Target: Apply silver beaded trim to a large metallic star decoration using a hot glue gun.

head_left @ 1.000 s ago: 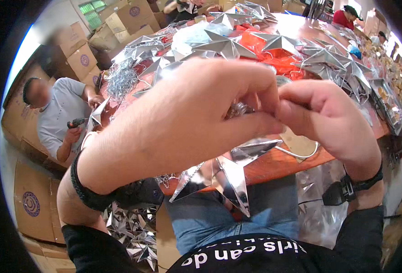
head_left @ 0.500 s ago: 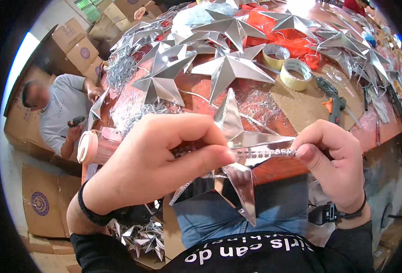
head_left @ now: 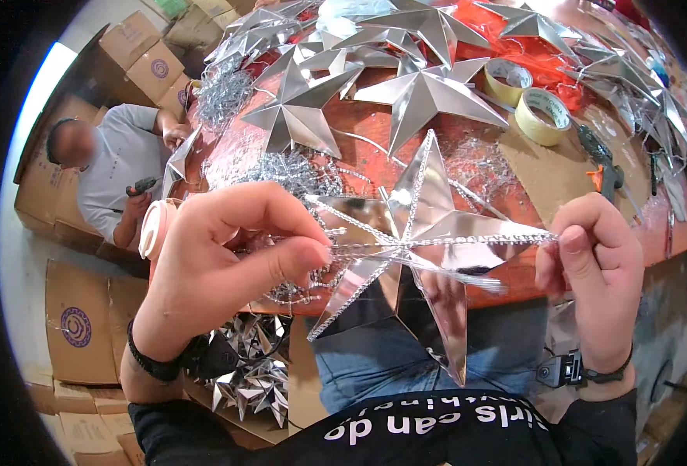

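Observation:
A shiny silver five-pointed star [head_left: 430,203] stands in front of me at the table's near edge, with beaded silver trim [head_left: 476,240] along several ridges. My right hand [head_left: 598,260] pinches the tip of its right arm, where the trim ends. To the left of the star's centre, my left hand [head_left: 238,256] is closed, thumb against forefinger, on loose strands of the silver trim. Those strands run from its fingertips to the star's middle. A frayed end [head_left: 476,283] sticks out to the right below the centre. Silver tinsel [head_left: 289,175] lies heaped behind my left hand.
More silver stars [head_left: 293,109] cover the far table. Two tape rolls [head_left: 544,116] and a glue gun [head_left: 608,171] lie on cardboard [head_left: 538,175] at the right. A lidded cup [head_left: 157,225] stands behind my left hand. At the left a co-worker [head_left: 122,167] holds a dark tool.
My left hand has drawn left from the star's centre, and the trim strands now show stretched between. The star has turned to face me more fully. My right hand keeps its pinch.

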Tool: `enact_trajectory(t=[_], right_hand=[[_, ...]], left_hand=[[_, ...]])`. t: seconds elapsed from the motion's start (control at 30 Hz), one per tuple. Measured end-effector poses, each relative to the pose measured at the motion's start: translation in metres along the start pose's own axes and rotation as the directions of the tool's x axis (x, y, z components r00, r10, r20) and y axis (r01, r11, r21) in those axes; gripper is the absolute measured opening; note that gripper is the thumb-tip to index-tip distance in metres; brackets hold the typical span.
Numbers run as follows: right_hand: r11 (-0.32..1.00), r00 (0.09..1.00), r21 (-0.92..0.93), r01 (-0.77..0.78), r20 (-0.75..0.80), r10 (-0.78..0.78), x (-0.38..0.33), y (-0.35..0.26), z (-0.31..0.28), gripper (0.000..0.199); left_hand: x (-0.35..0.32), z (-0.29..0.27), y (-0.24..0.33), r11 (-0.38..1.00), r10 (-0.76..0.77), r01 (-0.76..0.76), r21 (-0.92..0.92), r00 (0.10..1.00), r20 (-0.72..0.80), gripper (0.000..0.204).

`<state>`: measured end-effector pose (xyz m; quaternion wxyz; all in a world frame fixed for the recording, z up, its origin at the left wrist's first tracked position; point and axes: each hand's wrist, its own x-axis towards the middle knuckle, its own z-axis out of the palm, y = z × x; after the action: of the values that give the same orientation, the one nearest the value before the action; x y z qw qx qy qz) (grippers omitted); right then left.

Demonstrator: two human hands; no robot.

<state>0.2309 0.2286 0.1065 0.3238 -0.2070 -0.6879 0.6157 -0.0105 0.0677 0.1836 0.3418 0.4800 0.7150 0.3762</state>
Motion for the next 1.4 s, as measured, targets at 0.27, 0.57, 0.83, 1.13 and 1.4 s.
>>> enact_trajectory(t=[0.27, 0.57, 0.83, 1.13, 1.4], right_hand=[[0.987, 0.977, -0.148, 0.056, -0.195, -0.085, -0.007, 0.017, -0.021, 0.021], [0.979, 0.951, -0.201, 0.027, -0.298, -0.087, -0.029, 0.033, -0.051, 0.025], [0.931, 0.967, -0.364, -0.009, -0.240, -0.084, -0.037, 0.040, -0.079, 0.022], [0.899, 0.937, -0.271, 0.345, 0.148, -0.315, -0.026, 0.004, -0.032, 0.049], [0.980, 0.894, -0.135, 0.148, 0.443, -0.074, 0.001, -0.005, 0.008, 0.031]], left_hand=[[0.008, 0.006, -0.024, 0.997, -0.065, 0.066, 0.029, 0.998, -0.016, 0.009], [0.015, 0.011, -0.031, 0.831, 0.304, -0.253, 0.495, 0.952, -0.023, 0.009], [0.018, 0.027, -0.036, 0.849, 0.459, -0.420, 0.320, 0.887, -0.054, 0.011], [0.017, 0.059, -0.002, 0.795, 0.556, -0.545, 0.267, 0.830, 0.038, 0.024], [0.017, 0.063, 0.007, 0.752, 0.614, -0.602, 0.269, 0.788, 0.048, 0.033]])
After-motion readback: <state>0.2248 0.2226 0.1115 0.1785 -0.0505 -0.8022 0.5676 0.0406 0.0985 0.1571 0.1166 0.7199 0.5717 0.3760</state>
